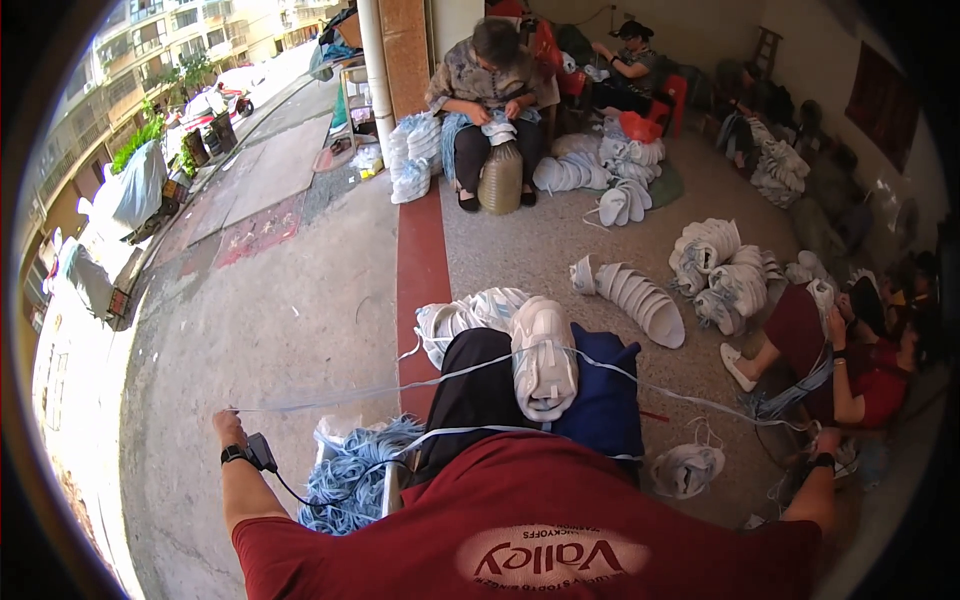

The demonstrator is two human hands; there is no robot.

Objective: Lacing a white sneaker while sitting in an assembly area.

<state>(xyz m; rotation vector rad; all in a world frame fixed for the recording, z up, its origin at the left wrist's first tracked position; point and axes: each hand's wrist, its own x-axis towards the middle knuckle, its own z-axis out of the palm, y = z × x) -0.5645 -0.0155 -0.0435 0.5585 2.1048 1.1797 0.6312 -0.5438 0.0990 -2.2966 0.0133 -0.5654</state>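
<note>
Hands: left hand (228, 425) and right hand (826, 441) flung wide apart, each closed on a taut pale lace (400, 388). White shoe upper (543, 360) on lap between. Lace bundle (350, 478) left; upper stacks (645, 297) and seated workers (490, 90) beyond.

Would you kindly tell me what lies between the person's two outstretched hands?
In the head view, pale blue laces stretch from the left hand to the right hand, crossing a white shoe that rests on the lap.
</note>
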